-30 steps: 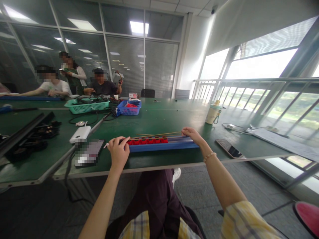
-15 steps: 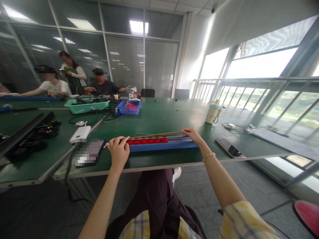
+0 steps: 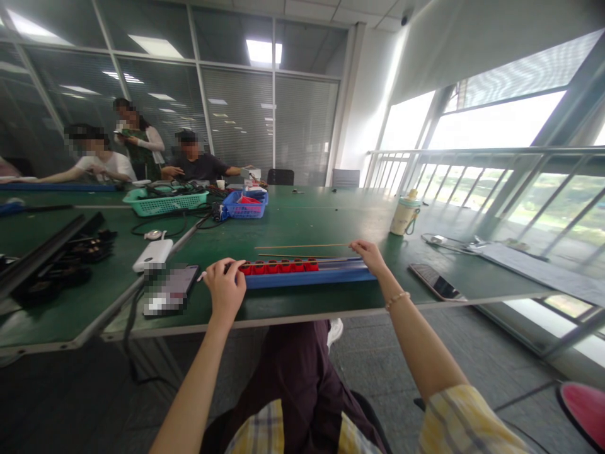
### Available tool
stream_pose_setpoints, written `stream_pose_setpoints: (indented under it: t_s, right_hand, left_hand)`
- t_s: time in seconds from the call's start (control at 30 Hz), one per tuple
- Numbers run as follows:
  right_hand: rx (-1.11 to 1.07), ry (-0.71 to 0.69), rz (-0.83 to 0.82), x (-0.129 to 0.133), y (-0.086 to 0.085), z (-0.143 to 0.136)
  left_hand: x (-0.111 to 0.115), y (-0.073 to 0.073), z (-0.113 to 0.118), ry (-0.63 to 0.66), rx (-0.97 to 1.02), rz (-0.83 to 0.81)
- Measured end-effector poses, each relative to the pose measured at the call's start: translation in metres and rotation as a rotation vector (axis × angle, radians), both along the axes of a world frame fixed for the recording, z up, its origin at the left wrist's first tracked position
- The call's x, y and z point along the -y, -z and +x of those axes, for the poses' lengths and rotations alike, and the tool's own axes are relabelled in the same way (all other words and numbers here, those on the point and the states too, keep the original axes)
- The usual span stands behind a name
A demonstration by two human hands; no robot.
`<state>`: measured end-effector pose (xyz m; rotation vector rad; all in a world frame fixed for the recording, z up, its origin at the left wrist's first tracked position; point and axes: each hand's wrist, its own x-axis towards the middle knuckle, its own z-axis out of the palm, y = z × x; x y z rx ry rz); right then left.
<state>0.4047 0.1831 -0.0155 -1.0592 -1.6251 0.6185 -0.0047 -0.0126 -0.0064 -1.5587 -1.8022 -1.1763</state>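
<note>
A long, narrow blue tray lies near the table's front edge, with a row of several red pieces in its left and middle part. My left hand is closed over the tray's left end, and a small pale tip pokes out beside it. Above the tray's right end, my right hand pinches one end of a thin wooden stick. That stick points left, behind the tray. A second thin stick lies just behind the red pieces.
A phone and a white power bank are at left; another phone lies right. Farther back stand a bottle, a green basket and a blue basket. Several people are across the table at left.
My right hand has moved slightly right with the stick. The stick's left end has come away from my left hand and now lies farther back. My left hand has stayed in place.
</note>
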Motion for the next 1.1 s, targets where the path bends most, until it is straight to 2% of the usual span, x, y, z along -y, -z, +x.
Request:
stream_pose_setpoints:
  t_s: [0.33,0.63,1.1]
  right_hand:
    - [0.172,0.067,0.017,-0.0061,0.005,0.0038]
    - [0.307,0.179,0.039,0.001,0.0021,-0.0007]
    - [0.293,0.202,0.029,-0.0002,0.0058,-0.0031]
  left_hand:
    - [0.0009,-0.0009,0.0004,-0.011,-0.007,-0.003]
    - [0.0009,-0.001,0.0011,-0.009,-0.005,-0.007]
    - [0.0016,-0.0014,0.0023,-0.009,-0.001,-0.005]
